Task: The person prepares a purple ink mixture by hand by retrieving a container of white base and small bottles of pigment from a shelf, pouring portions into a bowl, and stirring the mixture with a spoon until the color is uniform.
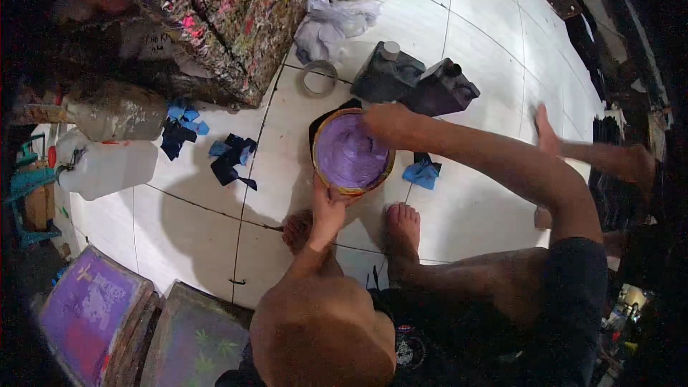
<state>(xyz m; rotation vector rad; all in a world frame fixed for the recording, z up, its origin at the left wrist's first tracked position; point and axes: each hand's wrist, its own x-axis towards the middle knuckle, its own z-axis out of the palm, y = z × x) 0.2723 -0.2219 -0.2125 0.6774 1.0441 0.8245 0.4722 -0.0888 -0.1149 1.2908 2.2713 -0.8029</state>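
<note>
White-tiled floor | yellow-rimmed round tub of purple paint | left hand grasps near side | right hand at far-right rim, grip too blurred to tell

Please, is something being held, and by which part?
The left hand holds the round container by its near side; the right hand is too blurred to tell.

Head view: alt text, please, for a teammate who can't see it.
A person's left hand grips the near edge of a round container of purple paint-like mixture, while the blurred right hand is at its far right rim. Around it on the white tiled floor are two dark jugs, a ring-shaped roll and blue scraps.
</note>
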